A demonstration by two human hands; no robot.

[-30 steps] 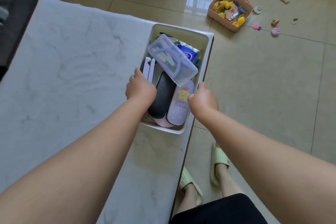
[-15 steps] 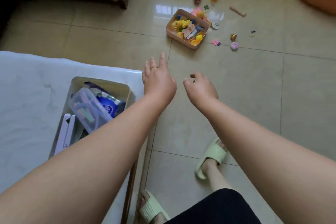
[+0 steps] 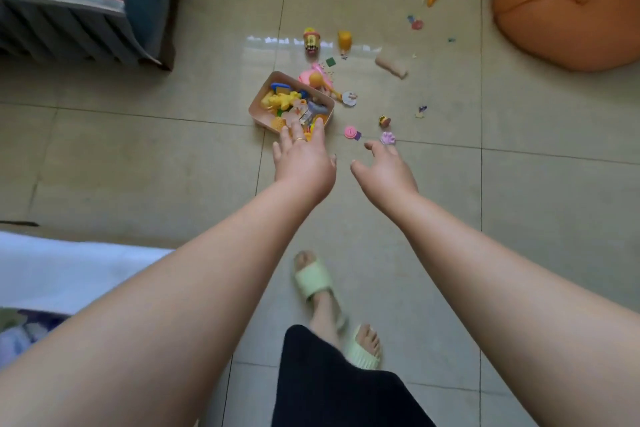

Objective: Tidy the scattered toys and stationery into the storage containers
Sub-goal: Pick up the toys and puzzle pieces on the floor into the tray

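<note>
A pink toy box [image 3: 257, 107] sits on the floor [image 3: 138, 156], already full of little toys. More toys lie on the floor past the box and to its right, so they probably wait to go in. Just right of the box lies a pink round toy [image 3: 350, 132]. A bit farther right is a purple paw toy [image 3: 388, 138]. Behind the box stand a yellow pot [image 3: 344, 39] and a striped pot [image 3: 311, 41]. A tan roll [image 3: 391, 65] lies behind the box to the right.

Both arms reach out toward the box, I think to get the toys. The left hand [image 3: 303, 163] is spread flat, fingers straight, over the near edge of the box. It holds nothing. The right hand [image 3: 384, 172] has loose, bent fingers and is empty too. It hangs just in front of the paw toy. I cannot tell if either hand touches anything.
</note>
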